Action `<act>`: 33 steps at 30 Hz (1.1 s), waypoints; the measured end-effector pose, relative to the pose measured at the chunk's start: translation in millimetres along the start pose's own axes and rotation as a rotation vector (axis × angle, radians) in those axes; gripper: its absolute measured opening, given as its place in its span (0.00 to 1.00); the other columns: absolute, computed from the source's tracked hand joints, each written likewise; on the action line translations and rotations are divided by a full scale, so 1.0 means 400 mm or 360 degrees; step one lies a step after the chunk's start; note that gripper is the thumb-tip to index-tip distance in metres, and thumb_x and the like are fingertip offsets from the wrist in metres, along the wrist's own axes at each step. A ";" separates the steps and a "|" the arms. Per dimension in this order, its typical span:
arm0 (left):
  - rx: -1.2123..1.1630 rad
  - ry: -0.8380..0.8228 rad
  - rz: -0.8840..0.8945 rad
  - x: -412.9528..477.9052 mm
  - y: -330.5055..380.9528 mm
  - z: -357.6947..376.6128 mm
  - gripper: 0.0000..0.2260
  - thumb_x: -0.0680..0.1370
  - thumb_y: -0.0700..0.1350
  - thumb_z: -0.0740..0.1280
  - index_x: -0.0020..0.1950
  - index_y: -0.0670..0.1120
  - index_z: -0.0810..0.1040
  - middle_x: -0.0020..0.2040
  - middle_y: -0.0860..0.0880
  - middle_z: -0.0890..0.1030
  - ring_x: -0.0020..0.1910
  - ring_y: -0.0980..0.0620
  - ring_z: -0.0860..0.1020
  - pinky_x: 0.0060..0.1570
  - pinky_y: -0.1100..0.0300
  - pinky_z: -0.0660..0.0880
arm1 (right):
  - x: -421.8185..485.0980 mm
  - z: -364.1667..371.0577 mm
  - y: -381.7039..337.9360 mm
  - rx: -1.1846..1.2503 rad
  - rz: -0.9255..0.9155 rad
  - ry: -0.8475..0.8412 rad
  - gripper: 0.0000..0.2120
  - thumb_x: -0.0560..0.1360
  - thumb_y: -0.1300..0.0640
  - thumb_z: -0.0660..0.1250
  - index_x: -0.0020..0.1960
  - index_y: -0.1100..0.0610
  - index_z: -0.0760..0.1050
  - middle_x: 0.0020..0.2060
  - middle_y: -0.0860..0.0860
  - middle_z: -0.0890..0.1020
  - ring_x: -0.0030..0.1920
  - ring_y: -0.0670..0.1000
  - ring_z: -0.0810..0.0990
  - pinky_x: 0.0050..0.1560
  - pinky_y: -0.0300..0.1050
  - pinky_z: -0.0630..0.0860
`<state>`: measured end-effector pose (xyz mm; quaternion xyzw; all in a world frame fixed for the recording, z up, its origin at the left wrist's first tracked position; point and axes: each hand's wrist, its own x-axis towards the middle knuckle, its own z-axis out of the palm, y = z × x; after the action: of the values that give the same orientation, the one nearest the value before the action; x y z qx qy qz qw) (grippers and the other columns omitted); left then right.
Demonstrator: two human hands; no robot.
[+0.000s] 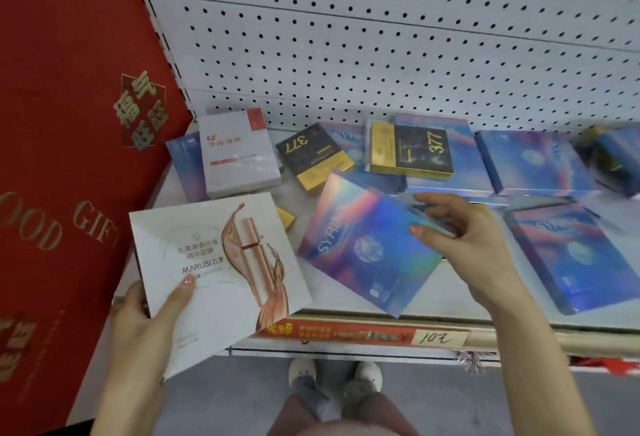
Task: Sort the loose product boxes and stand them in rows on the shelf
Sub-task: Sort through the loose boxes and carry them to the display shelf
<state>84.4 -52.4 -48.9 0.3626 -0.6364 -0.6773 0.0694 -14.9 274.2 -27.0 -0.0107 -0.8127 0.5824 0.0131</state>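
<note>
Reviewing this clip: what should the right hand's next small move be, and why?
Probably lift the holographic blue box and stand it upright against the pegboard. The right hand pinches its far corner; it lies askew on the shelf, while matching blue boxes lie flat behind. The left hand is busy holding the white MARUBI box.

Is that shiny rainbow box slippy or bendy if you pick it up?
Probably stiff: the shiny blue box keeps flat faces and sharp corners while the right hand pinches one edge. It is likely a bit slippery, since its glossy film glares. Being thin and flat, it looks light and shouldn't roll.
</note>
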 end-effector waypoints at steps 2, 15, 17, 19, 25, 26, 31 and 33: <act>-0.0018 -0.0006 -0.0003 -0.005 0.009 0.010 0.08 0.74 0.44 0.71 0.50 0.54 0.79 0.54 0.47 0.82 0.50 0.43 0.81 0.52 0.45 0.77 | -0.029 -0.036 0.014 0.0117 0.0050 0.0198 0.17 0.70 0.66 0.72 0.51 0.46 0.80 0.43 0.41 0.84 0.44 0.42 0.80 0.45 0.32 0.76; -0.0091 -0.0344 0.0130 -0.262 0.014 0.320 0.07 0.78 0.51 0.64 0.53 0.52 0.78 0.51 0.50 0.84 0.48 0.48 0.82 0.53 0.47 0.77 | -0.265 -0.378 0.103 0.1963 0.0690 0.0564 0.12 0.57 0.65 0.74 0.41 0.59 0.86 0.54 0.52 0.84 0.53 0.49 0.84 0.44 0.41 0.81; -0.0097 -0.0441 0.0176 -0.336 0.006 0.390 0.08 0.78 0.52 0.63 0.54 0.54 0.78 0.50 0.53 0.84 0.48 0.52 0.83 0.49 0.52 0.77 | -0.322 -0.458 0.140 0.1997 0.0683 0.0607 0.20 0.51 0.66 0.80 0.43 0.61 0.85 0.56 0.54 0.83 0.55 0.51 0.83 0.48 0.42 0.81; -0.0078 -0.0505 0.0212 -0.418 -0.013 0.463 0.06 0.78 0.53 0.63 0.52 0.56 0.78 0.49 0.55 0.84 0.46 0.55 0.83 0.45 0.55 0.77 | -0.397 -0.557 0.165 0.1920 0.0605 0.0629 0.16 0.54 0.66 0.77 0.43 0.59 0.85 0.55 0.53 0.84 0.52 0.50 0.84 0.45 0.40 0.81; -0.0015 -0.0762 0.0232 -0.695 -0.112 0.706 0.05 0.77 0.55 0.64 0.51 0.61 0.77 0.52 0.54 0.83 0.51 0.49 0.82 0.51 0.48 0.78 | -0.607 -0.811 0.226 0.1615 0.0373 0.0800 0.16 0.61 0.68 0.69 0.46 0.57 0.85 0.48 0.52 0.86 0.46 0.48 0.85 0.44 0.42 0.82; -0.0019 -0.0806 0.0232 -0.740 -0.135 0.742 0.05 0.76 0.56 0.64 0.51 0.62 0.77 0.53 0.54 0.83 0.52 0.49 0.82 0.51 0.47 0.78 | -0.636 -0.845 0.241 0.1614 0.0410 0.0850 0.21 0.60 0.64 0.71 0.53 0.59 0.83 0.53 0.55 0.85 0.51 0.50 0.84 0.49 0.45 0.81; 0.0046 -0.1046 0.0126 -0.915 -0.224 0.896 0.06 0.77 0.54 0.65 0.51 0.59 0.80 0.52 0.54 0.84 0.52 0.50 0.81 0.52 0.47 0.78 | -0.789 -1.014 0.344 0.1621 0.0552 0.1144 0.19 0.68 0.62 0.67 0.58 0.60 0.78 0.55 0.56 0.84 0.50 0.52 0.84 0.51 0.48 0.81; 0.0090 -0.1115 0.0099 -0.959 -0.243 0.965 0.05 0.77 0.52 0.65 0.51 0.56 0.79 0.51 0.53 0.84 0.50 0.50 0.82 0.46 0.52 0.78 | -0.835 -1.076 0.383 0.1565 0.0579 0.1198 0.23 0.65 0.61 0.72 0.59 0.62 0.78 0.55 0.57 0.83 0.51 0.54 0.84 0.51 0.49 0.81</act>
<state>175.5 491.4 -11.1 0.0905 -0.6508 -0.7402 -0.1427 333.7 719.8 -36.6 -0.3445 -0.3761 0.8362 0.2017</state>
